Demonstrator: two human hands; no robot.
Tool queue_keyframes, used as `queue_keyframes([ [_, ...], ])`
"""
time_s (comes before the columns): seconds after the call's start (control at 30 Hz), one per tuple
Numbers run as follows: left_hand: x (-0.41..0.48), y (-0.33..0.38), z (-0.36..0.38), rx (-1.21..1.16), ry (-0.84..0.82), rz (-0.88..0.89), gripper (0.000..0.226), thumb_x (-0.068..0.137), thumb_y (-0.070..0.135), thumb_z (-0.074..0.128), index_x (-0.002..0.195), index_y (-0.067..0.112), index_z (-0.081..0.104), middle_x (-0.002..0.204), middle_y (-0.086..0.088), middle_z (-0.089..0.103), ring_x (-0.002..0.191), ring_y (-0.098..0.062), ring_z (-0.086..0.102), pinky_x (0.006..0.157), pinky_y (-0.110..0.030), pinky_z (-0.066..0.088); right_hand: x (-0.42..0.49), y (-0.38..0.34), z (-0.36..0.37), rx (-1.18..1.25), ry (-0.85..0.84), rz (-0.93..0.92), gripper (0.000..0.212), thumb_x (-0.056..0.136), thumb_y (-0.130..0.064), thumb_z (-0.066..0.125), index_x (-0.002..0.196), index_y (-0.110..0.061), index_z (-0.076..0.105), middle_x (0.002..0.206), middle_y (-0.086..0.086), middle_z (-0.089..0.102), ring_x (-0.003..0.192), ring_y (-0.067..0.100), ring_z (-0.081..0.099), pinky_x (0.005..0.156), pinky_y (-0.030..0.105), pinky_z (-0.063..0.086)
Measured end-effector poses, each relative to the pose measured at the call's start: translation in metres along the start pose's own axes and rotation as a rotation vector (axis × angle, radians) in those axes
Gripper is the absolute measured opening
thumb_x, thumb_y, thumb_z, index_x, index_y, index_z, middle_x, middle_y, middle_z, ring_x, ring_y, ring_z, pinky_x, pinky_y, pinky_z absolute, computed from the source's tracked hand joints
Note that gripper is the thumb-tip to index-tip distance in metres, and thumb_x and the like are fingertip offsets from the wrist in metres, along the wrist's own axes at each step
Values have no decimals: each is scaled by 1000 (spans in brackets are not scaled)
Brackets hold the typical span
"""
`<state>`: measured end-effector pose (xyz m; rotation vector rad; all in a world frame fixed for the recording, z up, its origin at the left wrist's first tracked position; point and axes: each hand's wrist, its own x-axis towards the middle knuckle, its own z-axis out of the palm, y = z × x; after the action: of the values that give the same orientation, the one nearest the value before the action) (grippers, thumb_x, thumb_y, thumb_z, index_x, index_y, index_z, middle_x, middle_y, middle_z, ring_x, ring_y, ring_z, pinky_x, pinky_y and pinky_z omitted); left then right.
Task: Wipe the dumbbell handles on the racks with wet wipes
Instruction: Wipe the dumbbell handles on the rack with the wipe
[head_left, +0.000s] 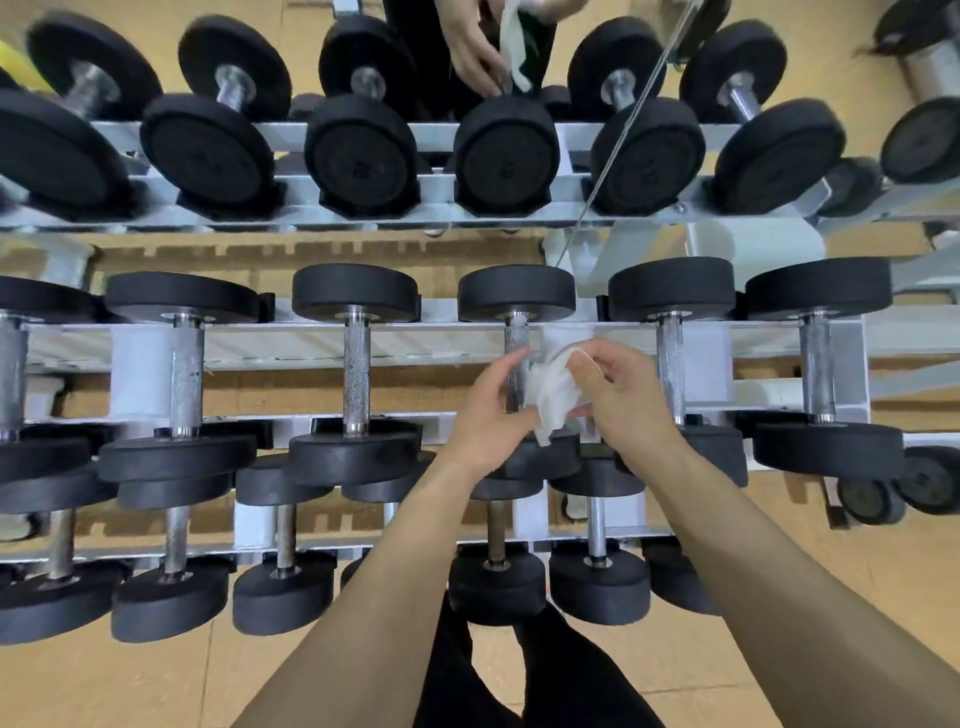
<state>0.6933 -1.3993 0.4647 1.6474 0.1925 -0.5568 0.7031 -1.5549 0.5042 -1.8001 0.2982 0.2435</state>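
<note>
White and crumpled, the wet wipe (551, 396) is bunched between both hands over the rack (270, 345). The left hand (485, 415) pinches its lower edge, and the right hand (621, 395) curls its fingers round the upper part. It looks light, limp and moist, so it should fold to any shape and is better held spread under the fingers than by a corner. Just beside it, partly behind the left thumb, lies the knurled steel dumbbell handle (516, 338). That handle is stiff and grippy, and it belongs to a heavy weight that need not be lifted. Its long axis runs straight away from the person, between two black heads (517, 291). Wrapping the wipe round the handle's middle and sliding it along that axis seems the sound way.
</note>
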Motion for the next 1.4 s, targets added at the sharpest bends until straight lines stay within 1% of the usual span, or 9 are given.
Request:
queue_keyframes([
  [0.23,-11,17,-10,-260,20,-74,23,94,10,63,116,15,68,111,-11,71,102,-26,69,91,-35,56,12,-21,-2,397,-74,295,20,103,-11,51,93,-11,68,80,4,68,77,22,63,65,32,50],
  [0.37,-3,18,-34,-476,3,-309,24,104,29,50,118,13,61,74,-11,67,73,-25,72,86,-42,58,30,-1,3,156,146,326,29,96,-23,68,72,-10,59,68,6,55,67,22,52,59,29,40],
  [0.53,15,19,-34,-201,168,-499,29,102,49,51,100,21,60,98,-3,74,96,-23,73,90,-38,58,44,11,13,-33,93,395,44,99,-40,61,74,-3,61,74,10,60,73,29,59,66,34,45],
  [0.77,21,4,-23,49,134,0,60,78,50,81,130,45,50,125,19,60,124,-1,50,97,-19,41,54,7,21,-39,-22,480,45,96,-44,62,97,0,70,103,21,74,97,39,72,90,49,57],
  [0.93,21,-5,-19,158,156,31,2,84,32,76,84,34,78,105,16,71,102,-6,65,97,-35,50,50,7,14,-33,-146,402,46,86,-47,76,98,-2,73,85,9,75,78,22,71,72,33,54],
  [1.0,17,-2,-25,44,125,-32,17,90,20,68,81,28,80,99,13,75,95,-7,68,87,-26,50,48,9,6,22,-203,412,53,76,-48,84,105,-6,73,93,6,78,86,20,74,79,35,56],
  [1.1,16,0,-37,-95,110,-213,26,97,16,59,76,18,75,76,5,73,77,-15,66,75,-27,48,49,17,-7,267,-297,430,29,89,-12,75,117,-5,69,105,9,76,95,23,73,82,35,60],
  [1.3,40,-23,-33,80,322,-222,27,105,32,48,101,12,67,100,-4,73,95,-25,69,78,-38,56,53,38,2,152,-22,509,25,94,1,65,115,-13,66,98,2,69,82,15,67,53,20,55],
  [1.4,57,-34,-24,337,503,-264,28,105,32,45,114,12,62,110,-8,68,107,-30,62,81,-33,44,57,59,13,-86,166,498,47,92,1,54,137,-12,56,117,9,64,98,21,64,79,27,56],
])
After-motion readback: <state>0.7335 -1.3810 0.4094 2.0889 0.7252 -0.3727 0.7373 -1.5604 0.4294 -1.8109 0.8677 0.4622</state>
